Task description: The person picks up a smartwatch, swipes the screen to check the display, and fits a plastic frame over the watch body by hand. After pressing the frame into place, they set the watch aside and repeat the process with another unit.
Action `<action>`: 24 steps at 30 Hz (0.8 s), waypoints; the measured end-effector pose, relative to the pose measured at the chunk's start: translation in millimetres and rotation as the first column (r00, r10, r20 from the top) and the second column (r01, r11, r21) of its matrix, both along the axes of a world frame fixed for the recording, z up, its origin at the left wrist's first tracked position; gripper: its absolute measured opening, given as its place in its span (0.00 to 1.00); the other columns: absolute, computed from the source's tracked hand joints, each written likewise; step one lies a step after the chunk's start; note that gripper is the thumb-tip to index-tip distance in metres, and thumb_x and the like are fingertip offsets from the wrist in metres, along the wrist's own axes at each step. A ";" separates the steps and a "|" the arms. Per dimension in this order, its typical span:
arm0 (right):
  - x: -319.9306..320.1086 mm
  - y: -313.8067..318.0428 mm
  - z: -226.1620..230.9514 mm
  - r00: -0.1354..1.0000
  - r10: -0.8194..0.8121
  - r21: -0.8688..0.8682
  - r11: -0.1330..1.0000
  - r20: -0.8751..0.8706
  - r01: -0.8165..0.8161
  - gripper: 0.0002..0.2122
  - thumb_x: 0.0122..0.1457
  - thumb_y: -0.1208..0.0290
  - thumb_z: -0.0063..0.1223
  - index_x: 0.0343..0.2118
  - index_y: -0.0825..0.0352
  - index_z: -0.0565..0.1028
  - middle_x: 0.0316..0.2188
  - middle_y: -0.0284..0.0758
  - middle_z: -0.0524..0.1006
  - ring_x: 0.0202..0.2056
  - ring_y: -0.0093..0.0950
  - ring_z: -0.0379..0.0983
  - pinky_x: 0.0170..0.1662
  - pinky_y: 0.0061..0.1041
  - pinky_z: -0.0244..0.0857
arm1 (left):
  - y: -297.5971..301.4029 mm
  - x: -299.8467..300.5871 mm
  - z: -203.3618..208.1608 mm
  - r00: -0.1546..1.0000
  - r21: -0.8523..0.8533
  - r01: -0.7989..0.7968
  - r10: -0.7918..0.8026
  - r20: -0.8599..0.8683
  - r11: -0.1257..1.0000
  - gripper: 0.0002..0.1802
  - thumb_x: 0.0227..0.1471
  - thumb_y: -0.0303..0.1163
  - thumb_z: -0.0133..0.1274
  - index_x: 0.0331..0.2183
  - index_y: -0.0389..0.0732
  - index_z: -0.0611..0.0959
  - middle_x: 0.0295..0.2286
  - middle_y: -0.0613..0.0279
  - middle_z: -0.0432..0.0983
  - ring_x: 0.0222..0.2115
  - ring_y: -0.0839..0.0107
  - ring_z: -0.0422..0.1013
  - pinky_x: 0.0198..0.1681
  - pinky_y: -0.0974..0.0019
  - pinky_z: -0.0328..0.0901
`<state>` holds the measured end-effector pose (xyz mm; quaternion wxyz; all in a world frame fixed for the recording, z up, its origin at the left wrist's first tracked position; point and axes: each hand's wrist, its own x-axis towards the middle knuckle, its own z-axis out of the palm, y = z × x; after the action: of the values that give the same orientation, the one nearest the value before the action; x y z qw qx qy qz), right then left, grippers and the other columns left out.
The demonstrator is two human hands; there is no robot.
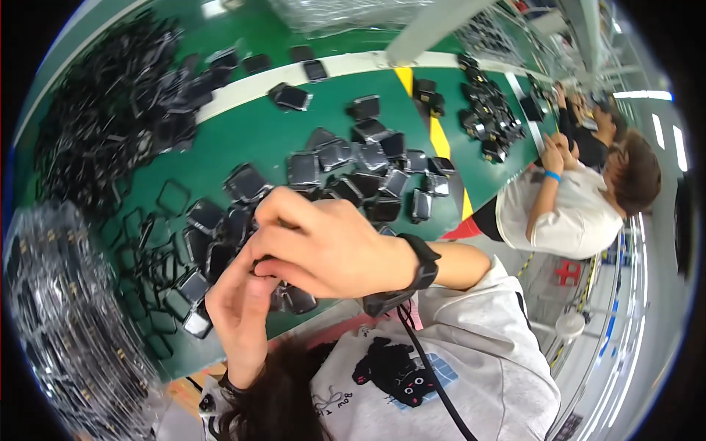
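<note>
My right hand, with a black band on its wrist, bends its fingers down against the fingertips of my left hand. Both hands are closed in a pinch around a small dark piece. Fingers cover most of it, so its kind does not show. Beneath and beyond the hands lie several black square pieces with rounded corners and glossy faces, among them one just past my fingers and a cluster farther right. Thin black square frames lie loose left of my hands.
A big heap of black frames covers the far left of the green table. Stacked clear plastic trays stand at the near left. Yellow-black tape crosses the table. Rightward, a co-worker sits near another dark pile.
</note>
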<state>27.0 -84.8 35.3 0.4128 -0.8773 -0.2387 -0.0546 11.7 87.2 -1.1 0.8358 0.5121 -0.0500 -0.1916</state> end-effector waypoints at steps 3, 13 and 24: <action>-14.9 -9.1 -12.3 0.982 -0.091 0.050 0.995 0.163 0.084 0.08 0.46 0.75 0.60 0.30 0.66 0.73 0.31 0.36 0.69 0.24 0.30 0.70 0.21 0.23 0.64 | -11.1 -0.5 1.9 0.993 -0.047 0.092 -0.095 -0.070 0.995 0.24 0.59 0.34 0.46 0.51 0.25 0.68 0.45 0.48 0.71 0.43 0.65 0.71 0.48 0.64 0.68; -150.4 -111.2 -42.7 0.824 0.100 0.589 0.747 -0.558 0.307 0.08 0.50 0.73 0.61 0.26 0.68 0.73 0.24 0.31 0.72 0.25 0.22 0.68 0.29 0.19 0.60 | -50.2 0.0 7.7 0.962 -0.235 0.203 -0.238 -0.132 0.950 0.22 0.62 0.34 0.40 0.51 0.26 0.68 0.47 0.39 0.68 0.46 0.48 0.70 0.47 0.57 0.70; -232.1 -226.9 -301.3 0.050 -0.888 -0.345 0.229 -0.458 0.910 0.08 0.55 0.74 0.49 0.35 0.71 0.74 0.29 0.33 0.77 0.32 0.23 0.72 0.36 0.23 0.66 | -71.8 -11.6 8.8 0.955 -0.142 0.241 -0.261 -0.143 0.960 0.21 0.62 0.33 0.38 0.51 0.27 0.67 0.48 0.38 0.67 0.46 0.46 0.69 0.46 0.58 0.71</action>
<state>-205.1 -311.7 -266.0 0.3530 -0.7921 0.4965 -0.0372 0.1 15.4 7.7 0.8359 0.4318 -0.0590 -0.3336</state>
